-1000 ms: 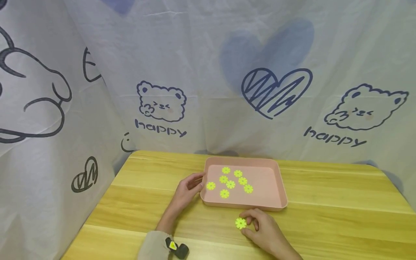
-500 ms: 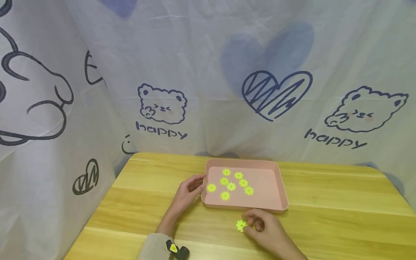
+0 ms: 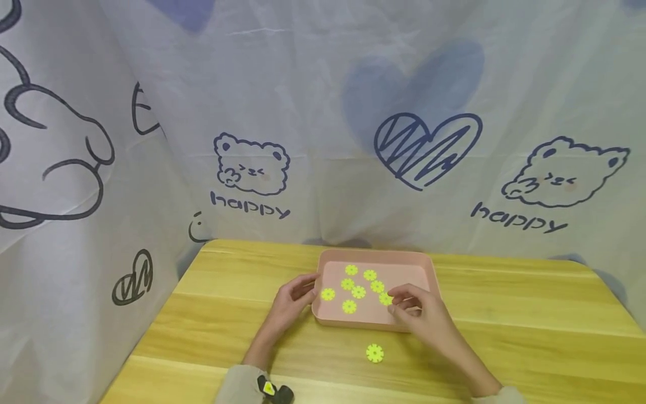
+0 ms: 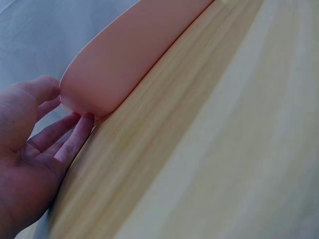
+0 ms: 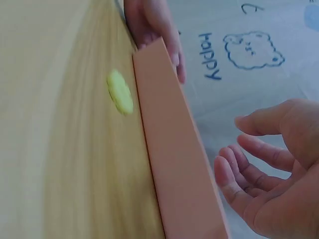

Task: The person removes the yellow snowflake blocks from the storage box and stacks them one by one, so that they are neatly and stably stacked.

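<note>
A shallow pink tray holds several yellow-green notched plastic discs, flat on its bottom toward the left and middle. One more notched disc lies on the table in front of the tray. My left hand rests its fingertips against the tray's left wall; in the left wrist view they touch the pink corner. Over the tray's right front part is my right hand, fingers bent, beside the rightmost disc, which it partly hides. The right wrist view shows nothing between its thumb and fingers.
The wooden table extends to both sides of the tray. A white cloth printed with hearts and bears hangs behind the table and along its left side. A black device is strapped on the left wrist.
My right hand has let go of the disc on the table in front of the tray. It has moved up and away over the tray. The left hand keeps its place.
</note>
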Demonstrator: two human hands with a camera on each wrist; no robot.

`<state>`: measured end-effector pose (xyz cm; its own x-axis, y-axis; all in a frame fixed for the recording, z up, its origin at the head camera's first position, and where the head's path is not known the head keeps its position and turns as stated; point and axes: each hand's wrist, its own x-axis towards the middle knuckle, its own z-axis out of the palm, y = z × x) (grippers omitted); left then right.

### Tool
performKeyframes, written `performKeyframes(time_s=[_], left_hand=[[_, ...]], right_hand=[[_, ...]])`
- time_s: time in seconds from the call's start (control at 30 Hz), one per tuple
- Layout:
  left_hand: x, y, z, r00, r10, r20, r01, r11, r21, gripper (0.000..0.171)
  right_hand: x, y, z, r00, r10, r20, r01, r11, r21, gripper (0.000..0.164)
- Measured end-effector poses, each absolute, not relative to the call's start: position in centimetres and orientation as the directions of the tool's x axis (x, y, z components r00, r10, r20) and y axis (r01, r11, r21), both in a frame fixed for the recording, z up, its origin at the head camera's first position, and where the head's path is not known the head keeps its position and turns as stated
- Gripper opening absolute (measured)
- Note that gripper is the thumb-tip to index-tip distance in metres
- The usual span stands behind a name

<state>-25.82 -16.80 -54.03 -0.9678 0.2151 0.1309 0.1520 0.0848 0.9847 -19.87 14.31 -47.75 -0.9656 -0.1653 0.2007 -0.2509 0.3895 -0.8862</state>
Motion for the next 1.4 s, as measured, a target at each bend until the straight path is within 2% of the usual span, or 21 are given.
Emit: performKeyframes(time_s=[0.23,0.6,1.2,1.4], left_hand=[[-25.8,-16.8,-54.2,-0.97,0.208,0.123,0.143,0.084,0.986,0.039],[-25.3,-17.1,-54.3,-0.975,0.19,0.114,0.134,0.095,0.986,0.038],[-25.7,-16.9,-54.3,-0.973,0.194,0.125,0.144,0.09,0.985,0.038],[-25.8,-16.8,-54.3,-0.975,0.19,0.112,0.131,0.091,0.987,0.038]], right_hand=[[-22.6,15.0,-49.4,-0.937,-0.205,0.283,-0.348,0.457,-0.819,0.019],[-24.6,14.0,-51.1,-0.985,-0.149,0.083,-0.16,0.637,-0.754,0.028],[-25.2,13.7,-51.6,-0.986,-0.142,0.083,-0.159,0.682,-0.714,0.025],[-25.5,14.4,-51.2,-0.982,-0.131,0.139,-0.191,0.675,-0.712,0.017]])
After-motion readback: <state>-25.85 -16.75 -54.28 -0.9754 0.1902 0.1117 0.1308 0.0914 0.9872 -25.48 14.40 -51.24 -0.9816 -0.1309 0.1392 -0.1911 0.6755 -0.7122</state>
